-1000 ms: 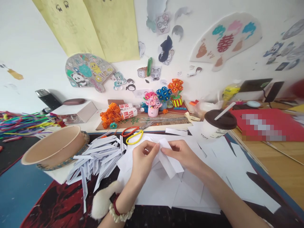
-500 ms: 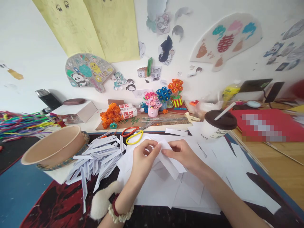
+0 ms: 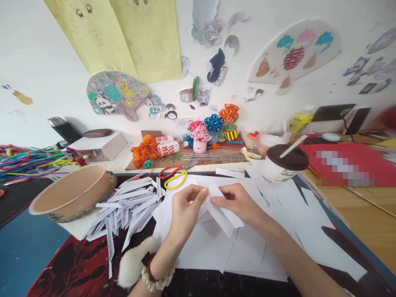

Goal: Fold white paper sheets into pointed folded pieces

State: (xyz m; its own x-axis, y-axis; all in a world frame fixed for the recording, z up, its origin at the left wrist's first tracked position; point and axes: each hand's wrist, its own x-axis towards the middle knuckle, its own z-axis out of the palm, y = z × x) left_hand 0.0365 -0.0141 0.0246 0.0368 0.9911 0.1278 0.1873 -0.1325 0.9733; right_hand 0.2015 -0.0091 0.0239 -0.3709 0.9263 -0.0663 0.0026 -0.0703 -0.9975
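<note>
Head view: both hands (image 3: 186, 203) pinch folded white paper (image 3: 220, 215), its lower end slightly farther right than before.

one left hand (image 3: 187, 205) and one right hand (image 3: 239, 203) are gripping one folded paper (image 3: 219, 212) | one pair of scissors (image 3: 185, 168) is lying | one cup (image 3: 286, 160) is standing with one straw (image 3: 293, 146) | one bowl (image 3: 72, 187) is resting | three flower pots (image 3: 200, 146) are standing | two fans (image 3: 293, 78) and two yellow sheets (image 3: 157, 49) are hanging | paper strips (image 3: 131, 204) are overlapping, uncountable
</note>
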